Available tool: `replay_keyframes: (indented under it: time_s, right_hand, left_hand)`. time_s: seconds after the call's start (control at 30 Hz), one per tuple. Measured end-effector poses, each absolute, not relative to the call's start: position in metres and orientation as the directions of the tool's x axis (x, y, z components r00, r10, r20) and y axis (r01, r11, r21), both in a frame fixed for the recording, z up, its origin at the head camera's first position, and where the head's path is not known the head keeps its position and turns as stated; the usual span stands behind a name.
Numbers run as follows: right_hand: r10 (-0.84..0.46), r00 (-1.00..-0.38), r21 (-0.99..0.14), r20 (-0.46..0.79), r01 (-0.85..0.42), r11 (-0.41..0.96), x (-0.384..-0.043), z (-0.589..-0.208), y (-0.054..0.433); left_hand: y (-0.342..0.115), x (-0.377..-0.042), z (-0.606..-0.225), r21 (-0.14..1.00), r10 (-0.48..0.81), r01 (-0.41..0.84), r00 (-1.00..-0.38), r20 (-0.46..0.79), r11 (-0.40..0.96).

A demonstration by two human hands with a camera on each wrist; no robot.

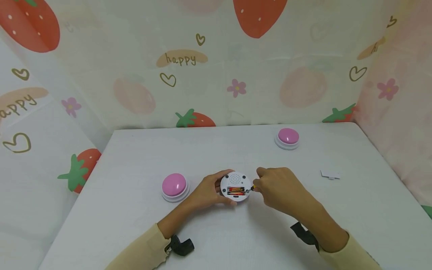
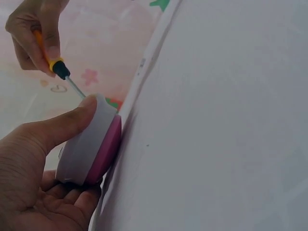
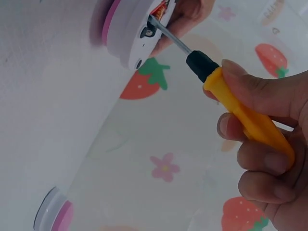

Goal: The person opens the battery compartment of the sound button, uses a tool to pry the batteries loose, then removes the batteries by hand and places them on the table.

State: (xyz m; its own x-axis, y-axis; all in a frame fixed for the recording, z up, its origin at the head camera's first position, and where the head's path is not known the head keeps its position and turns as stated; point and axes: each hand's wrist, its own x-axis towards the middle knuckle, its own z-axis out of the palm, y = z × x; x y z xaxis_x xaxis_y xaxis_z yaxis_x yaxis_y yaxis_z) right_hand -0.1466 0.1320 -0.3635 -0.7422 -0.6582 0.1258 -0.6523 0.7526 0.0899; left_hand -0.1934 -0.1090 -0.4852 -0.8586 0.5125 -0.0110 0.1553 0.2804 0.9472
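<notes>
The right hand (image 1: pixel 279 188) grips a yellow screwdriver (image 3: pixel 248 114), its long axis pointing leftward — the tip at the batteries' (image 1: pixel 236 189) right end. The left hand (image 1: pixel 206 192) holds their upturned button (image 1: pixel 235 177) at the desk (image 1: pixel 219 150); another pink button (image 1: pixel 288 136) stands farther.

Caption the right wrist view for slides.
Right hand grips a yellow-handled screwdriver, its tip by the exposed batteries of a pink-and-white button held by the left hand.
</notes>
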Motion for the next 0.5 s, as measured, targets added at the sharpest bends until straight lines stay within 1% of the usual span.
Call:
replay_keyframes:
  time_s: [0.2, 0.37, 0.5]
  right_hand:
    - [-0.663, -0.74, 0.09, 0.113, -0.657, 0.749, -0.1481, -0.3652, 0.131]
    - [-0.662, -0.738, 0.066, 0.129, -0.66, 0.749, -0.1496, -0.3662, 0.1329]
    - [-0.65, -0.749, 0.041, 0.132, -0.651, 0.758, -0.1491, -0.3641, 0.1347]
  left_hand:
    - [-0.1094, -0.1923, -0.483, 0.947, 0.519, 0.163, -0.855, -0.004, 0.276]
    - [-0.11, -0.1926, -0.4835, 0.948, 0.513, 0.145, -0.858, -0.022, 0.283]
    - [-0.1101, -0.193, -0.4837, 0.954, 0.512, 0.133, -0.859, -0.025, 0.269]
